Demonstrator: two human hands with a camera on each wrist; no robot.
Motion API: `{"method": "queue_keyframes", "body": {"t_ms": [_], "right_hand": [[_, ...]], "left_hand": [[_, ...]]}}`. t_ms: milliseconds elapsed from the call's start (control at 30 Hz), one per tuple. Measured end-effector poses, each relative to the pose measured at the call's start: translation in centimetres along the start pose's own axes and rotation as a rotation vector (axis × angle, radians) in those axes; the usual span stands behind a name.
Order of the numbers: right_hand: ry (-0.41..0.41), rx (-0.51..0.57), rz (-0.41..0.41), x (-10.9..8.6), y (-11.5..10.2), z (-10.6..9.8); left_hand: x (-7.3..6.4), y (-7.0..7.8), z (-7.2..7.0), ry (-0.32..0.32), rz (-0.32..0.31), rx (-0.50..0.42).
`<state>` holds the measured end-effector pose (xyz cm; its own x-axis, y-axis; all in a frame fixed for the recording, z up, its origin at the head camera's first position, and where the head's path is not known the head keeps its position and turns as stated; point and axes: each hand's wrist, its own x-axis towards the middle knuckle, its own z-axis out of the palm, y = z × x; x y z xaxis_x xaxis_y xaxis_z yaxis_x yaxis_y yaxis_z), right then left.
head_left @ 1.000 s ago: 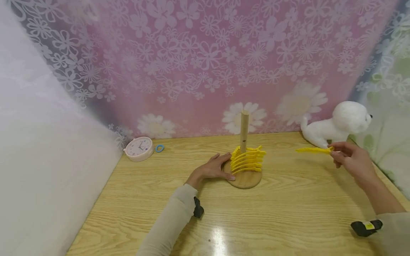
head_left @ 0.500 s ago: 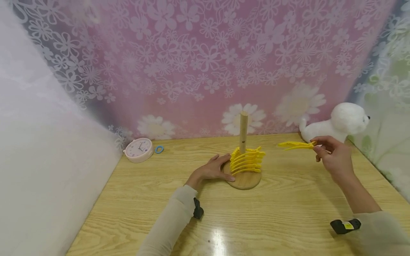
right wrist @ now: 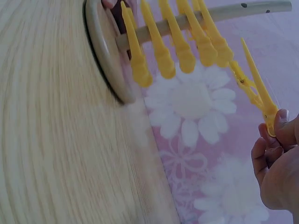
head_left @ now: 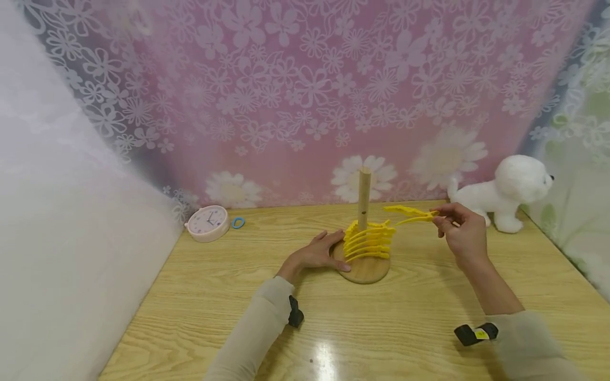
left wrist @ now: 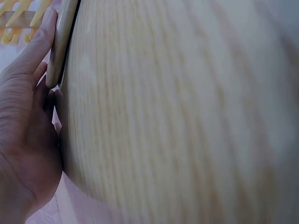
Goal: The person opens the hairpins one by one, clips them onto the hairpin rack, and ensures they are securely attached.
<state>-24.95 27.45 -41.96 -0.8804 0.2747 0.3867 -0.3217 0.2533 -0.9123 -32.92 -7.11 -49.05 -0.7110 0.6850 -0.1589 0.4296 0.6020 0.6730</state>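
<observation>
My right hand (head_left: 464, 233) pinches the rear end of a yellow hair clip (right wrist: 262, 93) between thumb and fingers. The clip's two arms are spread apart and point left toward the wooden post (head_left: 364, 201), their tips just short of it. Several matching yellow clips (head_left: 368, 244) sit one above another on the lower part of that post. My left hand (head_left: 314, 255) holds the left edge of the stand's round base (head_left: 366, 273), thumb on top at the front. In the left wrist view, the other fingers lie at the rim (left wrist: 55, 56), partly hidden.
A white plush dog (head_left: 512, 185) stands at the back right of the wooden table (head_left: 405, 328). At the back left are a pink round clock (head_left: 207, 223) and a small blue ring (head_left: 238, 223). A floral curtain (head_left: 295, 106) hangs behind the table.
My right hand has carried the clip leftward from beside the plush dog to near the post, and the clip's arms have spread apart. My left hand has stayed on the base.
</observation>
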Motion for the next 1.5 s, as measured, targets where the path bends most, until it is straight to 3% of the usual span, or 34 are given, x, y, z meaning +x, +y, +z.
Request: {"method": "queue_keyframes", "body": {"t_ms": [367,733,967,1500], "right_hand": [[0.018,0.044,0.058,-0.7,-0.9,3.5],[-0.029,0.048,0.074,-0.9,-1.1,5.3],[-0.028,0.081,0.03,-0.6,-1.5,6.2],[-0.101,0.066,-0.038,-1.1,-1.4,7.3]], "left_hand": [[0.2,0.1,0.3,-0.007,-0.001,-0.009],[0.3,0.1,0.6,-0.011,-0.013,-0.012],[0.5,0.0,0.3,0.001,0.01,0.01],[0.3,-0.4,0.0,-0.001,-0.019,0.0]]}}
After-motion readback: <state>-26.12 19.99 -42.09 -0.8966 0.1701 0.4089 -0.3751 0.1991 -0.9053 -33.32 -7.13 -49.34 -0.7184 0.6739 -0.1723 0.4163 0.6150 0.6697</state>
